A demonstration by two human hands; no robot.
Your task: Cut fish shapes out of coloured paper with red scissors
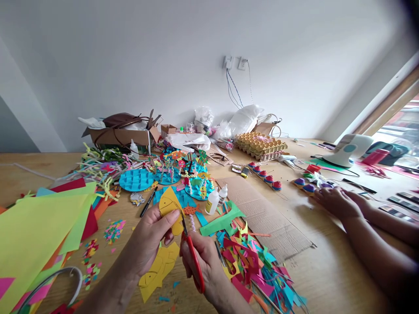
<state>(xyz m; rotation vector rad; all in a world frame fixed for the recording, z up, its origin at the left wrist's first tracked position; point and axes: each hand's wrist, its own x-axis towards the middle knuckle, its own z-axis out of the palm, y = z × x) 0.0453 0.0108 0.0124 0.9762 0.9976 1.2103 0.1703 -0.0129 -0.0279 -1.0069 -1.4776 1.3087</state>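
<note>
My left hand (153, 235) pinches a yellow paper fish cutout (169, 203) with dark drawn lines, holding it above the table. In my right hand (206, 257) is a pair of red-handled scissors (196, 266), its dark blades at the right edge of the yellow paper. Below my left hand lies another piece of yellow paper (160, 268) with fish outlines drawn on it. A black marker (149, 202) rests just beyond my left hand. Two white glue bottles (212, 201) stand past the scissors, near a strip of green paper (222, 219).
Colourful paper scraps (252, 266) are heaped right of my hands; coloured sheets (42, 235) lie left. Blue round paper pieces (135, 179) and a cardboard sheet (262, 213) lie ahead. At right, another person's hands (340, 203) touch painted egg-carton cups (304, 185). Egg trays (262, 146) sit behind.
</note>
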